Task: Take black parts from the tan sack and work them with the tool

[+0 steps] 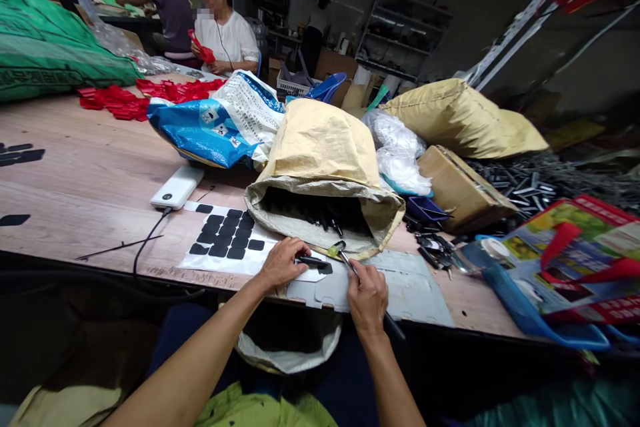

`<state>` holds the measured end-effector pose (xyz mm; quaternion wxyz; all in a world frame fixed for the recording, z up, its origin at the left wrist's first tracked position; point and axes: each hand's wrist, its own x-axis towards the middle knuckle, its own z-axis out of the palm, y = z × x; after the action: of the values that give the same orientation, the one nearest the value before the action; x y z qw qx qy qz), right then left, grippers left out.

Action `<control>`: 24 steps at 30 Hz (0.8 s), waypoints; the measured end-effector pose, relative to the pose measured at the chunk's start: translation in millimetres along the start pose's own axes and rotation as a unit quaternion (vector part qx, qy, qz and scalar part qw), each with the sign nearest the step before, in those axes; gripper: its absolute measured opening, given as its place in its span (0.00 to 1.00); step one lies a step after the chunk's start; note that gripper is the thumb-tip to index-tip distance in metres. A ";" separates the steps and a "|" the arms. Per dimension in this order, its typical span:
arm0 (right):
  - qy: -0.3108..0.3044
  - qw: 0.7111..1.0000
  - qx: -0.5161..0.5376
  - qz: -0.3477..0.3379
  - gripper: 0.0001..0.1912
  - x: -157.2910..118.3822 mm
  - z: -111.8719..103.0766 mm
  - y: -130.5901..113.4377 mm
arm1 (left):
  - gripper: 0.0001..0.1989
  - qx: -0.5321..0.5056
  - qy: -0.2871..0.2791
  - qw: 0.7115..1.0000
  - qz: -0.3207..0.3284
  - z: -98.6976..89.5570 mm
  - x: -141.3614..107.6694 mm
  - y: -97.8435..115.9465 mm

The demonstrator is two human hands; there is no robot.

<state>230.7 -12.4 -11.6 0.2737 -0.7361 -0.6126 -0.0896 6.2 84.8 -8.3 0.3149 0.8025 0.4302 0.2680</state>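
My left hand (286,263) is closed on a slim black part (311,260) over the grey board (405,280) at the table's front edge. A small dark piece (325,268) lies by the part's right end. In my right hand (368,293) is a tool with a metal shaft (349,261), a yellow-green tip (337,248) and a black handle (395,327) that sticks out below the hand. Just behind both hands, an open tan sack (325,140) shows black parts inside. Left of my left hand, black stickers (225,233) sit in rows on a white sheet (213,268).
A white power bank (177,188) with a cable stands left of the sheet. Blue bag (215,127), red pieces (120,102) and cardboard box (460,187) are farther back. A colourful bag (575,260) sits at right; below the table edge hangs an open sack (290,363). People work behind.
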 end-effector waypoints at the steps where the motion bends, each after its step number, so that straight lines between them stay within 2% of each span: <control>1: 0.008 1.000 -0.015 -0.005 0.17 -1.5 3.1 0.2 | 0.10 -0.001 0.000 1.000 0.000 -0.3 0.0 0.4; 12: 0.021 0.999 -0.044 -0.002 0.17 -8.3 9.5 -6.0 | 0.09 -0.021 0.005 1.000 0.006 -0.1 -0.4 -2.2; 19: 0.010 0.999 -0.044 -0.003 0.16 -2.9 -5.1 -17.8 | 0.09 -0.011 -0.005 1.000 0.009 -0.3 -0.2 -3.3; 21: 0.008 1.000 -0.009 -0.027 0.17 0.6 -10.8 -28.9 | 0.08 -0.016 -0.010 1.000 0.013 -0.9 -0.7 -3.1; 24: -0.048 0.990 0.083 -0.104 0.17 6.0 -11.5 -46.8 | 0.08 -0.035 -0.007 0.999 0.019 -2.5 -2.0 -2.2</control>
<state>190.0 -8.5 14.5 0.2935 -0.6463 -0.7038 -0.0306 2.3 84.7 -8.7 0.3405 0.8010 0.4030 0.2829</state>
